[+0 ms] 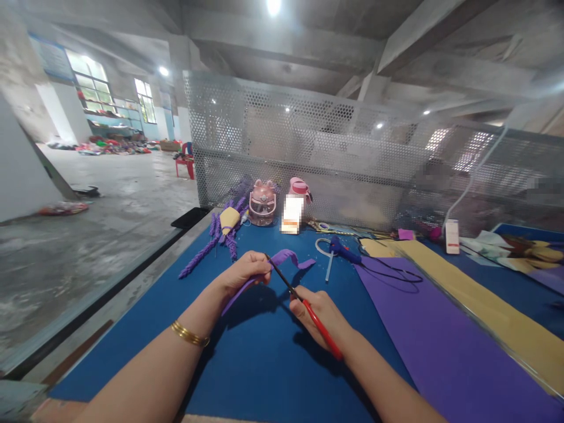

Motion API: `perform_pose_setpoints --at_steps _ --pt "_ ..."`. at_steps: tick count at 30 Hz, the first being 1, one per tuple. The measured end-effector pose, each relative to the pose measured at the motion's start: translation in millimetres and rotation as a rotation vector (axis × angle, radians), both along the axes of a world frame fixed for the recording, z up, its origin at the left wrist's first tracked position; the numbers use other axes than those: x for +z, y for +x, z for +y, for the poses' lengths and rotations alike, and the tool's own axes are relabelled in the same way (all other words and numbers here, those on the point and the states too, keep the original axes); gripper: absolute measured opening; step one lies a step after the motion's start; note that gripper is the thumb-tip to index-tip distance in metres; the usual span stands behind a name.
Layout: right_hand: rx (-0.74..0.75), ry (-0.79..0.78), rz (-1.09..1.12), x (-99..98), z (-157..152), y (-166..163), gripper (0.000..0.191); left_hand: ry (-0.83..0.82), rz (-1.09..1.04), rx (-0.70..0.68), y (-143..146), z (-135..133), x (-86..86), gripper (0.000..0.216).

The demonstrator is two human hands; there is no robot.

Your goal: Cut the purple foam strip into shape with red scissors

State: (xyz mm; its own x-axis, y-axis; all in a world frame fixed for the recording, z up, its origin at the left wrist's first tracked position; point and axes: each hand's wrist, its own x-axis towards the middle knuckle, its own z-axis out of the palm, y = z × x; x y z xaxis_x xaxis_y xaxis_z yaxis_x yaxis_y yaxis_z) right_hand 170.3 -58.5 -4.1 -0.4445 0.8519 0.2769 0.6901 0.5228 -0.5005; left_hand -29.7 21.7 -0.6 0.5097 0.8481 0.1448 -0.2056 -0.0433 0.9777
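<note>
My left hand (244, 271) is closed on a long purple foam strip (288, 257), which curls up past the fingers and trails down to the left. My right hand (318, 314) grips red-handled scissors (308, 308); their dark blades point up-left and meet the strip right by my left fingers. Both hands hover over the blue table mat (259, 358). A gold bangle (190, 335) sits on my left wrist.
A large purple foam sheet (440, 341) and a yellow sheet (489, 305) lie to the right. A blue glue gun (346, 252) with its cord lies ahead. Purple foam twists (215, 241), a pink cup (262, 202) and a pink bottle (296, 205) stand by the perforated metal screen (352, 153).
</note>
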Motion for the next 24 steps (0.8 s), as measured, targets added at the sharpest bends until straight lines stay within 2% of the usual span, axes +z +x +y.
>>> perform_pose_setpoints --at_steps 11,17,24 --pt "0.152 -0.108 0.173 5.3 0 1 0.065 -0.038 -0.082 -0.056 1 -4 0.6 0.025" --pt "0.254 -0.157 0.23 3.8 3 6 0.067 0.017 0.01 0.03 -2 -1 -1.0 0.026" --pt "0.297 -0.215 0.246 6.6 4 10 0.069 0.047 0.064 0.015 -6 1 -0.5 0.027"
